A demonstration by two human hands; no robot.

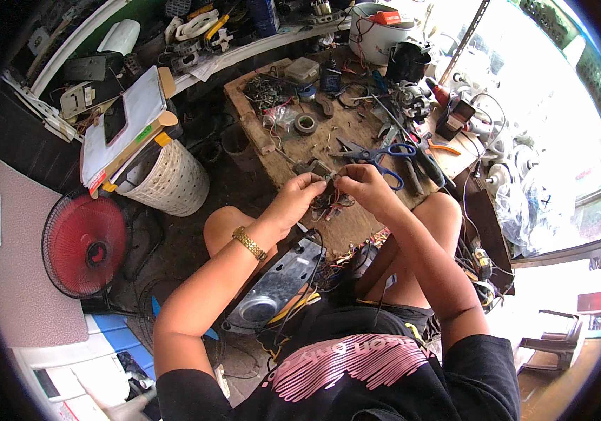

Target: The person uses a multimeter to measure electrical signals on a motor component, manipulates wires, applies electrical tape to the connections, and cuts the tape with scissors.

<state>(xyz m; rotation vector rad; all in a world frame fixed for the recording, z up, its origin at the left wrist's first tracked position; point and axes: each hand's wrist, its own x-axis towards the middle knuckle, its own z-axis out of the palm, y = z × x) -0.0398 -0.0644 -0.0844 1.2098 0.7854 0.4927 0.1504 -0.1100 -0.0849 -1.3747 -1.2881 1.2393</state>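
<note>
My left hand [299, 198], with a gold watch [249, 243] on its wrist, pinches at the near edge of the wooden work table [283, 165]. Close beside it, my right hand [365, 188] is also closed in a pinch. Thin reddish wires [334, 203] hang between and below the fingertips. Whatever the left fingertips grip is too small to name; the right fingers seem to have a wire end. Just beyond the hands lies a small grey block-shaped part [314, 167]. Blue-handled scissors [397, 151] rest right of it, near the right hand.
A tape roll [305, 124], orange-handled pliers [444, 146] and a black cup [407, 62] are on the table. Behind stands a white bucket [376, 36]. At left are a white basket [174, 179] bearing a phone [114, 121] and a red fan [88, 245]. A metal housing [283, 277] lies by my legs.
</note>
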